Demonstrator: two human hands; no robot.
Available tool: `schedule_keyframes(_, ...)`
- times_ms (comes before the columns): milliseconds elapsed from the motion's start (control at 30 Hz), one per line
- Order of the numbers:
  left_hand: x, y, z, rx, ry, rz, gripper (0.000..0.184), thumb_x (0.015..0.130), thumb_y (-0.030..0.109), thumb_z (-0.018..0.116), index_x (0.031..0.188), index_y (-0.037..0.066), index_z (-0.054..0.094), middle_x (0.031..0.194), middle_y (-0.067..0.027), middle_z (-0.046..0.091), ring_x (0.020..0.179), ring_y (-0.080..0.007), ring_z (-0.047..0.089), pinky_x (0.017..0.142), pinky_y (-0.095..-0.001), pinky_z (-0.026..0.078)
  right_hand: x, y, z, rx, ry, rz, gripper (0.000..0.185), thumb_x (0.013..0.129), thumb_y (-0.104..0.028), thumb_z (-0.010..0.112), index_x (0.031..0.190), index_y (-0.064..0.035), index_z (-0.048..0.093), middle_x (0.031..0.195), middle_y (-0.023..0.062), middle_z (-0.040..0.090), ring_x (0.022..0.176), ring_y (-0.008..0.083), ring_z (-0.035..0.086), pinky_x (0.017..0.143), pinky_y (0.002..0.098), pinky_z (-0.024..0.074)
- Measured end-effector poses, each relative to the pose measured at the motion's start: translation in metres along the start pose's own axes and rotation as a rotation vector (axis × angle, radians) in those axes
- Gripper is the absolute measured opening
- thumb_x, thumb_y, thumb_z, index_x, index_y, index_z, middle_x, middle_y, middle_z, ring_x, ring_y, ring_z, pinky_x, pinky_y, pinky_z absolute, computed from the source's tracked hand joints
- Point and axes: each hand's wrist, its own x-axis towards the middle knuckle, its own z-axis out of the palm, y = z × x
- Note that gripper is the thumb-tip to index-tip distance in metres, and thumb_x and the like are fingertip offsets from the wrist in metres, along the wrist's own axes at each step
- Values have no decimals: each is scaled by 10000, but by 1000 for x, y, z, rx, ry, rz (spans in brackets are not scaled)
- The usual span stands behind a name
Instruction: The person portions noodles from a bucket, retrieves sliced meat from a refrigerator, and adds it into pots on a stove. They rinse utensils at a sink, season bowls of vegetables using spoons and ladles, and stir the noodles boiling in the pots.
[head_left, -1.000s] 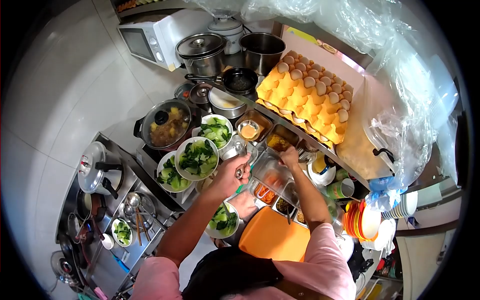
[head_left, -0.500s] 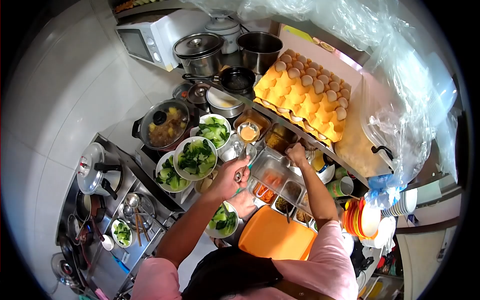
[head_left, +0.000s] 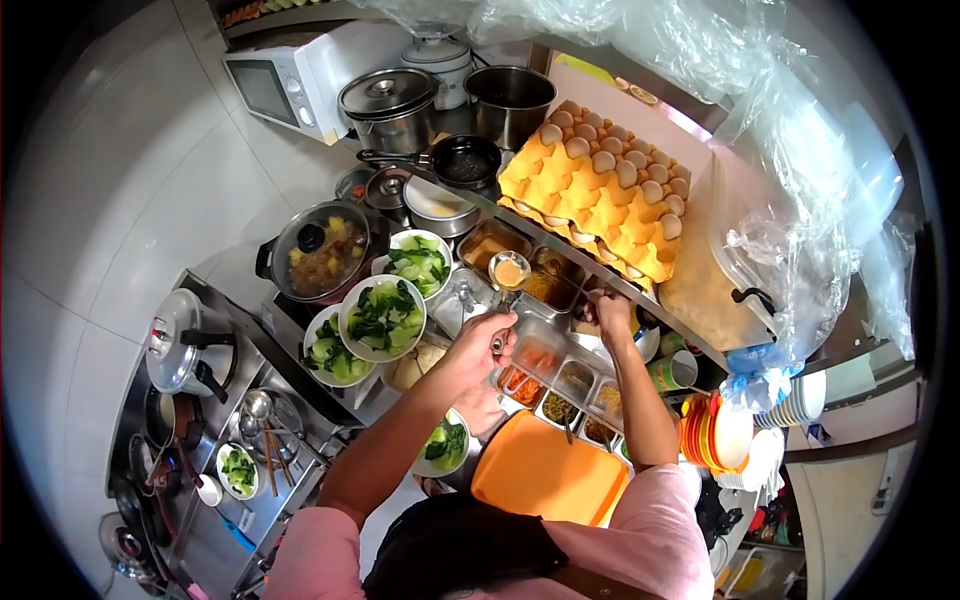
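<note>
My left hand (head_left: 482, 350) is closed around the handle of a ladle (head_left: 508, 270). Light-brown sauce fills its bowl, held level over the metal food pans. One pan (head_left: 553, 285) with yellowish contents lies just right of the ladle. My right hand (head_left: 608, 312) is closed at the shelf edge, beyond that pan; what its fingers hold is hidden. Below my left forearm, another person's hand (head_left: 478, 410) is beside a bowl of green vegetables (head_left: 440, 447). Further bowls of greens (head_left: 383, 318) stand left of my left hand.
A lidded pot (head_left: 322, 252) stands at the left. Egg trays (head_left: 590, 200) rest on the raised shelf over my right hand. Topping trays (head_left: 560, 410) and an orange board (head_left: 550, 465) are near my body. Stacked bowls (head_left: 715, 435) stand at the right; plastic bags (head_left: 800, 170) hang above.
My left hand and the ladle have moved right, nearer the yellowish pan. My right hand has shifted slightly right, its fingers still closed. The whole view has drifted a little left.
</note>
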Motion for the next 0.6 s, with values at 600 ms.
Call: schedule_keyframes(600, 17, -7, 12, -27, -13, -47, 141, 929, 212, 619, 975, 78, 612, 719, -12, 564, 588, -110, 472, 519, -259, 372, -65, 20, 2, -757, 127, -1057, 384, 751, 35, 605, 1124, -56, 625, 850, 201, 629, 740, 389, 638, 624, 453, 509)
